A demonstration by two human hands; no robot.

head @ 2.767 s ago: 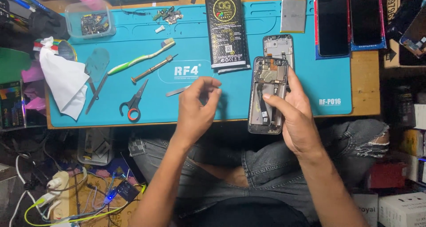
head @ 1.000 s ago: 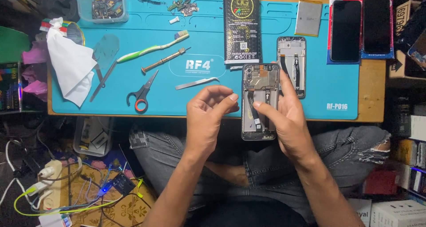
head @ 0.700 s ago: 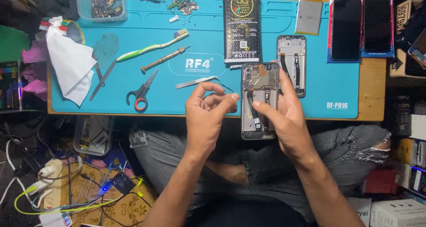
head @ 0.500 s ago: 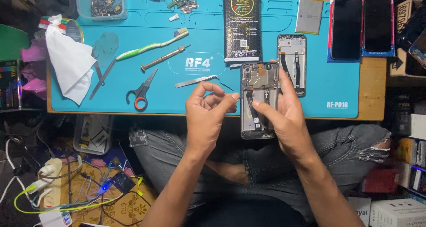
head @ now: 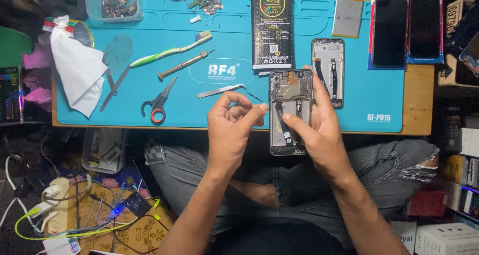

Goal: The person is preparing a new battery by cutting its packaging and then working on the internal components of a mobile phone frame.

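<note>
The right hand (head: 319,130) cradles the opened phone frame (head: 290,110) over the blue mat's (head: 349,120) near edge, thumb steadying its flex cable, while the left hand (head: 232,125) hovers beside, fingertips pinched, apparently empty.

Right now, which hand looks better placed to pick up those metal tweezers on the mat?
Probably the left hand: it is free and hovers just below the tweezers, while the right hand grips the opened phone.

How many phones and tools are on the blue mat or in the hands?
Opened phones: 2, one held in the right hand, one on the mat
Scissors: 1
Tweezers: 1
Toothbrush: 1
Screwdriver: 1
Total: 6
</note>
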